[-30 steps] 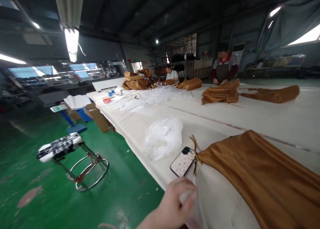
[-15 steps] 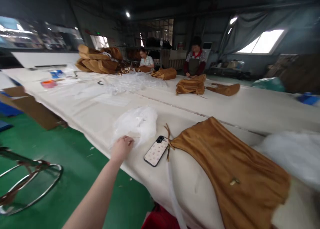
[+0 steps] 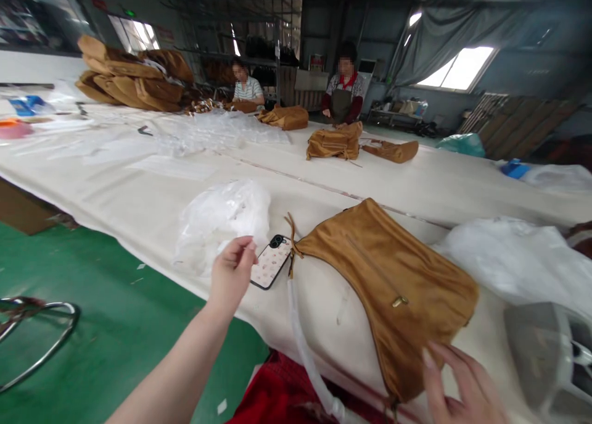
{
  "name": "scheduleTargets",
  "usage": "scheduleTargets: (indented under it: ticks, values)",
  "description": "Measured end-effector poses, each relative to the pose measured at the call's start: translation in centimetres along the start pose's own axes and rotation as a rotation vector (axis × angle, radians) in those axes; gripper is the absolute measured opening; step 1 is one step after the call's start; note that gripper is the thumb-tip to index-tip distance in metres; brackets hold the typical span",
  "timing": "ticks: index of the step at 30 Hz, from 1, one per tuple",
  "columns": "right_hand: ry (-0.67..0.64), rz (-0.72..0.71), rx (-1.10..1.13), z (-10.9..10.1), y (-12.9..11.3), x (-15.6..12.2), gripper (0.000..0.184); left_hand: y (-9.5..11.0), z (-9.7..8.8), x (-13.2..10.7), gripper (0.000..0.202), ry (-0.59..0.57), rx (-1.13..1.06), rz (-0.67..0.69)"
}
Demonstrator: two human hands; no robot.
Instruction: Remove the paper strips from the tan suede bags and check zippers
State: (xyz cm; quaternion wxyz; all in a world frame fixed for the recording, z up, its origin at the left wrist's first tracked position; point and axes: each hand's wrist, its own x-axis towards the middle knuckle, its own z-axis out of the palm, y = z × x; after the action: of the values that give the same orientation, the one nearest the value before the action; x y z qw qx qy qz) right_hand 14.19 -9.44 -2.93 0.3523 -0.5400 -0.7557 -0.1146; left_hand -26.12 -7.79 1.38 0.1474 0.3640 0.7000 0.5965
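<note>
My left hand (image 3: 232, 274) is raised beside a patterned phone (image 3: 272, 263), its thumb and fingertips pinched together. Whatever is in that pinch, if anything, is too small to make out. Just behind it lies a crumpled heap of clear plastic (image 3: 222, 211). A brown bag (image 3: 393, 282) with a zipper and a small metal pull lies flat in front of me. Its strap (image 3: 300, 337), covered in a whitish sleeve, hangs over the table edge. At the bag's lower right corner is my right hand (image 3: 462, 381), fingers apart, the fingertips over the brown material.
A grey machine-like object (image 3: 539, 356) stands at right, with more plastic (image 3: 513, 257) behind it. Brown bags (image 3: 129, 81) are piled far left. Across the long table (image 3: 259, 174) are two people, one (image 3: 345, 91) in an apron. A metal stool ring (image 3: 50, 344) is on the floor.
My left hand has lifted off the plastic and moved right, in front of the phone. My right hand has come into view at the bag. The view has swung to the right.
</note>
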Motion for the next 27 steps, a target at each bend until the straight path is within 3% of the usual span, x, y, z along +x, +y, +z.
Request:
scheduleTargets:
  ticks: [2,4,7,11,16,19,23,27]
  values:
    - [-0.258,-0.055,-0.008,0.9,-2.6,0.9,0.035,1.9,3.6,-3.1,0.029,-0.331,-0.279,-0.177]
    - [-0.428,-0.02,-0.092,2.1,-4.1,1.3,0.035,3.5,7.0,-5.9,0.032,-0.604,-0.457,-0.339]
    - [-0.589,0.063,-0.145,2.6,-4.4,1.3,0.022,5.1,10.5,-8.8,0.031,-0.849,-0.586,-0.52]
    - [-0.745,0.168,-0.123,0.3,-2.6,0.8,0.025,5.7,12.5,-10.2,0.023,-0.944,-0.632,-0.628]
    - [-0.804,0.329,-0.162,-4.2,1.6,-0.9,0.029,5.8,13.1,-10.6,0.021,-1.041,-0.563,-0.729]
    - [-0.829,0.411,-0.017,-5.6,3.9,-1.5,0.027,6.1,13.9,-11.0,0.021,-1.08,-0.536,-0.759]
    - [-0.647,0.516,0.089,-4.0,5.0,-0.1,0.026,6.8,16.3,-11.7,0.021,-1.118,-0.556,-0.826]
    - [-0.498,0.448,-0.277,-0.6,4.2,1.8,0.018,6.8,18.8,-12.8,0.028,-1.217,-0.633,-0.842]
